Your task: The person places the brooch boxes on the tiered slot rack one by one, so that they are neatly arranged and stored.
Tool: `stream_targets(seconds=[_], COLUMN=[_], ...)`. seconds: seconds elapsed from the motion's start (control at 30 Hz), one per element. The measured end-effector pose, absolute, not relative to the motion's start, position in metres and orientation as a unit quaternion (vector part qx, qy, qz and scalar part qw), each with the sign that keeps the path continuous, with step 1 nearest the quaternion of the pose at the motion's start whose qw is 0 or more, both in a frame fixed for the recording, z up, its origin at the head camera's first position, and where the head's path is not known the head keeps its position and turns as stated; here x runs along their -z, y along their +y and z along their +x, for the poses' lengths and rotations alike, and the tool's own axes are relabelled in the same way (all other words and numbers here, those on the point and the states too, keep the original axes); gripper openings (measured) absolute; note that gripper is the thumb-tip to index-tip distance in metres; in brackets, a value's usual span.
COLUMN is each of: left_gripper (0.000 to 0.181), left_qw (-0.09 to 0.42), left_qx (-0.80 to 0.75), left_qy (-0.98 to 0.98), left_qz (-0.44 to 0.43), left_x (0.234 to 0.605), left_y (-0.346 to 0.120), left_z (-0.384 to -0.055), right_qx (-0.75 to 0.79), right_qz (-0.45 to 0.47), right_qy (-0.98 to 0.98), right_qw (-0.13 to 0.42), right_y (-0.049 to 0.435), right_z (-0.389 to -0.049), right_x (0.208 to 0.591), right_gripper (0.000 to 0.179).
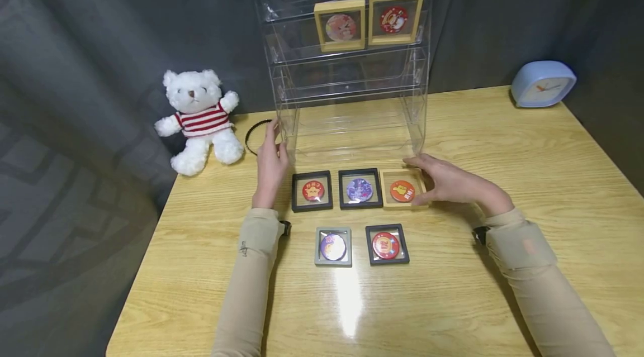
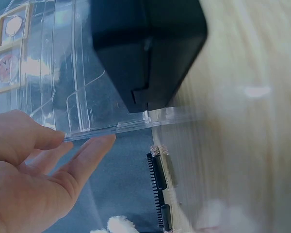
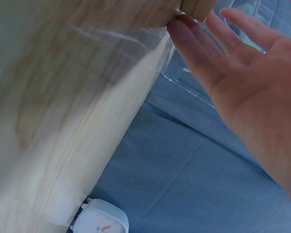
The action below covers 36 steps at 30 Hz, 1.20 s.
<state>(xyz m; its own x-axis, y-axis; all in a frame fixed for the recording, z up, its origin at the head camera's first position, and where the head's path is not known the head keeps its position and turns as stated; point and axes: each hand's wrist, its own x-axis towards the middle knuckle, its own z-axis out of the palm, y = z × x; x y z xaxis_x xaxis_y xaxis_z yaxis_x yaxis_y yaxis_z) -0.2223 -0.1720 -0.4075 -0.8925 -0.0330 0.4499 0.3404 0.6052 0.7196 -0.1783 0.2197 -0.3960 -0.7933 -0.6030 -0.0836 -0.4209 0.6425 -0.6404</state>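
Observation:
My left hand is at the left side of a clear acrylic display shelf. In the left wrist view, its fingertips touch the edge of the side panel. My right hand holds a yellow badge frame by its right end, fingers at the far edge and thumb at the near one. An orange thumbs-up badge sits in it. Left of it lie a black frame with a purple badge and a black frame with a red star badge.
Nearer lie a grey frame and another black frame. Two yellow frames stand on an upper tier. A white teddy bear and a black toothed band are at left; a blue clock stands at right.

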Motion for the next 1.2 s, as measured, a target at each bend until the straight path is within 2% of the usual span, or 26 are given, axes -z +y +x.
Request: stream_targets(seconds=[0.2, 0.63, 1.03, 1.2], left_gripper=[0.060, 0.059, 0.060, 0.059], left_qw=[0.209, 0.211, 0.211, 0.213], left_qx=[0.434, 0.435, 0.430, 0.427], left_qy=[-0.872, -0.871, -0.874, -0.875], left_qz=[-0.085, -0.086, -0.085, -0.086], left_x=[0.4072, 0.4064, 0.4083, 0.4077], left_y=[-0.1721, -0.1717, -0.1728, -0.1716], left_z=[-0.2233, -0.2227, -0.2228, -0.2220], right_qx=[0.301, 0.265, 0.293, 0.300], right_qz=[-0.280, -0.293, -0.270, -0.266], right_qy=[0.896, 0.907, 0.905, 0.906], right_qw=[0.170, 0.143, 0.150, 0.133], right_y=[0.2203, 0.2220, 0.2183, 0.2176], right_z=[-0.1793, -0.1783, -0.1768, -0.1740], right_x=[0.3957, 0.3980, 0.3947, 0.3926], right_gripper=[0.110, 0.099, 0.102, 0.103])
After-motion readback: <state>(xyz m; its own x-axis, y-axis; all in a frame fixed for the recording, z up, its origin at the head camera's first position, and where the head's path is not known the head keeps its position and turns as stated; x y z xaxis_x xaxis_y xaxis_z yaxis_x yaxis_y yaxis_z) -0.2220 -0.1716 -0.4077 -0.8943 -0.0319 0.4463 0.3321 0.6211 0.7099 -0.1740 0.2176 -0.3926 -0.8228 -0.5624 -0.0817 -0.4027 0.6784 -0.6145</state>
